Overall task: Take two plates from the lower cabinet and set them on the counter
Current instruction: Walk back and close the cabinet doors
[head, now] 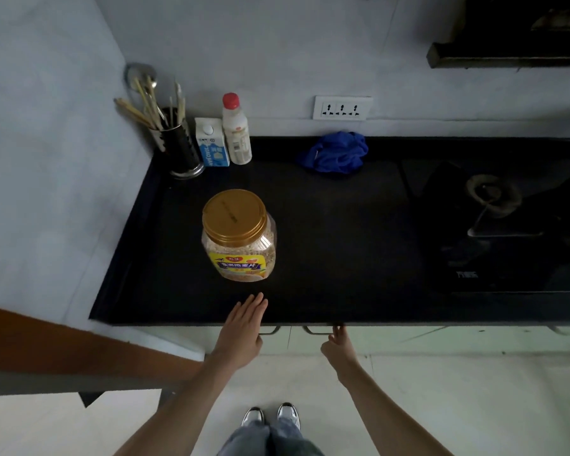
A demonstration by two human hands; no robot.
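Note:
No plates are in view. The black counter (343, 232) runs across the middle, with pale lower cabinet doors (392, 339) under its front edge. My left hand (244, 327) lies flat and open on the counter's front edge, just in front of the oat jar. My right hand (338, 347) reaches up under the counter lip, its fingertips at the right door's metal handle (316, 331); whether the fingers grip it is hidden. A second handle (270, 330) sits beside my left hand.
A gold-lidded oat jar (239, 235) stands near the counter front. At the back are a utensil holder (180, 149), a milk carton (211, 146), a white bottle (236, 131) and a blue cloth (338, 153). A gas hob (494, 205) lies right. A brown door (63, 343) is left.

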